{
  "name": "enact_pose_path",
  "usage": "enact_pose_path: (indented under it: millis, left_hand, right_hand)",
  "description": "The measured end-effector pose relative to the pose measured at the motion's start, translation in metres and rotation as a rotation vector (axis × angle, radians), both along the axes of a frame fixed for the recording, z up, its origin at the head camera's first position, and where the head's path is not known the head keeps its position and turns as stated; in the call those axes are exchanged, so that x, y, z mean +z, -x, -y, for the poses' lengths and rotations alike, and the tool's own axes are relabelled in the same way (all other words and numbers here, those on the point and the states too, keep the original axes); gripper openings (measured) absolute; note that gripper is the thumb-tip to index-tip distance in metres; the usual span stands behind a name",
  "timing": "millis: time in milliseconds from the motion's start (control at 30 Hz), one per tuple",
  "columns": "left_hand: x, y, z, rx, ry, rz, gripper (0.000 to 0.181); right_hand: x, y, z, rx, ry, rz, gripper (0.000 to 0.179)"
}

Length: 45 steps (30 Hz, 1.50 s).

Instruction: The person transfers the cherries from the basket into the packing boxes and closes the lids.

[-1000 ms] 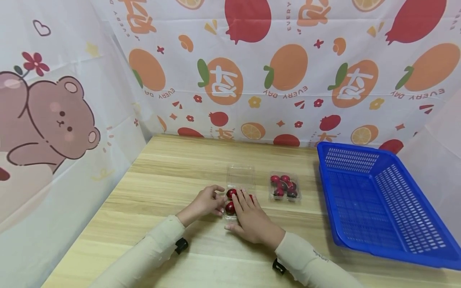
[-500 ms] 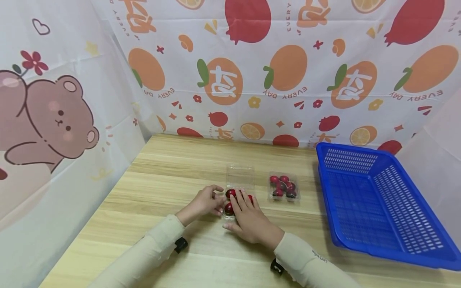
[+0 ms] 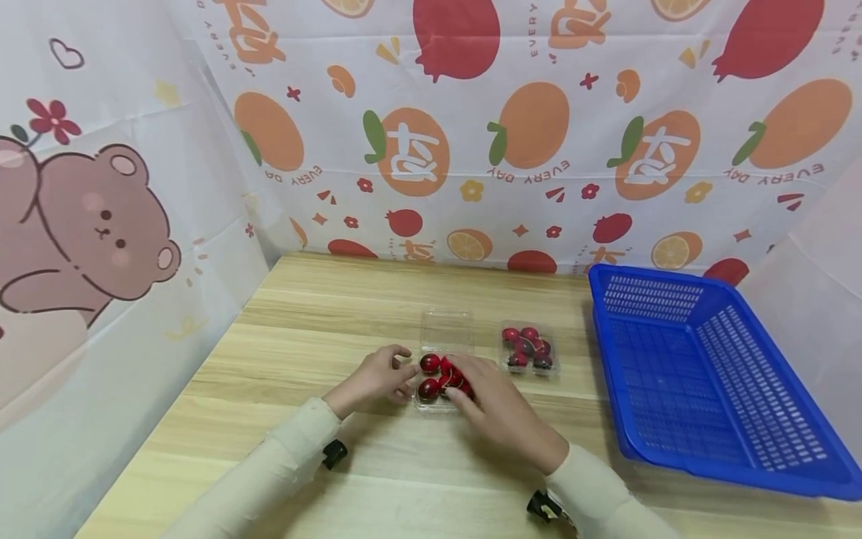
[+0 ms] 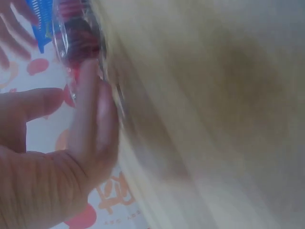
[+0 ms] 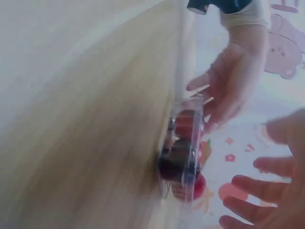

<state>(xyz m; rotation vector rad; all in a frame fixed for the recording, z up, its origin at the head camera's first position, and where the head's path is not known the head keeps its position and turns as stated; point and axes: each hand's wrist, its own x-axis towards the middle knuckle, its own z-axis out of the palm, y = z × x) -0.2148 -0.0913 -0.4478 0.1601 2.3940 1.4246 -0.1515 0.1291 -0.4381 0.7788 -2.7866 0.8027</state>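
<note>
Several dark red cherries (image 3: 428,388) with thin stems fill a clear plastic box (image 3: 434,408) in the middle of the table. Its transparent lid (image 3: 447,329) is folded back, away from me. At the box's left side is my left hand (image 3: 375,380); in the left wrist view its extended fingers (image 4: 88,109) reach the box wall. My right hand (image 3: 505,404) hovers over the box's right part and hides some cherries. In the right wrist view its fingers (image 5: 257,188) are spread, apart from the box, and hold nothing.
To the right lies a second clear box (image 3: 554,367) of cherries, which looks closed. A blue plastic basket (image 3: 609,374) with slotted walls stands at the table's right side. Printed cloth (image 3: 471,135) hangs behind the wooden table (image 3: 323,299) and along its left.
My right hand has lifted off the cherries and shifted right, uncovering more of them. My left hand has stayed nearly still beside the box. The head view has shifted slightly.
</note>
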Motion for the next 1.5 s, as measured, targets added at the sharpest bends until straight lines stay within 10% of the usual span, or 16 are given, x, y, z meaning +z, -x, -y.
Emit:
enact_pose_path:
  millis: [267, 867, 1233, 1500]
  left_hand:
    - [0.017, 0.019, 0.000, -0.070, 0.238, -0.171, 0.044]
    - [0.023, 0.092, -0.022, 0.023, 0.368, -0.254, 0.046]
    - [0.010, 0.109, -0.022, 0.043, 0.375, -0.228, 0.057]
    - [0.000, 0.117, -0.023, 0.028, 0.222, -0.150, 0.054]
  right_hand:
    - [-0.005, -0.008, -0.019, -0.189, 0.122, 0.013, 0.030]
    - [-0.025, -0.006, -0.036, -0.164, 0.725, 0.802, 0.043]
    - [-0.031, -0.005, -0.027, -0.159, 0.858, 0.894, 0.039]
    - [-0.036, -0.002, -0.022, -0.185, 0.904, 0.889, 0.043]
